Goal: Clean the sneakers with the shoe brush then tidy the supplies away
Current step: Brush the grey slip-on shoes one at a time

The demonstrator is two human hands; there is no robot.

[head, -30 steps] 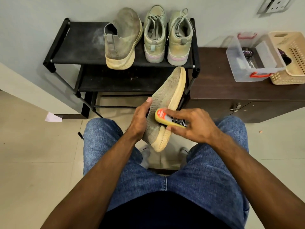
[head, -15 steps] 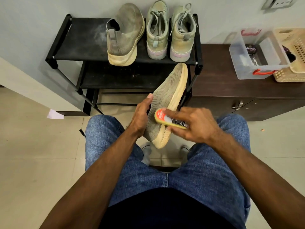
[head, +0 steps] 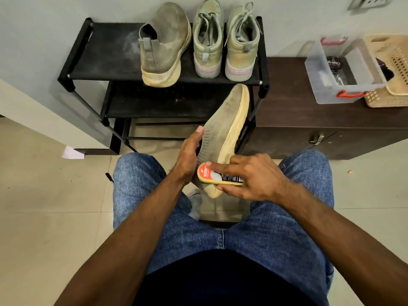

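Note:
I sit with a grey-green knit sneaker held above my knees, toe pointing away, cream sole turned to the right. My left hand grips its heel opening from the left. My right hand holds a yellow shoe brush with a red and white label, pressed against the heel end of the sneaker. Its mate stands on the top shelf of a black shoe rack, beside a pale green laced pair.
A dark wooden cabinet stands right of the rack. On it sit a clear plastic box with red latches holding a polish tin, and a beige basket. Tiled floor lies on both sides of my legs. A paper scrap lies left.
The brush has slid down the sneaker's side from the middle toward the heel. My left hand keeps its grip on the sneaker.

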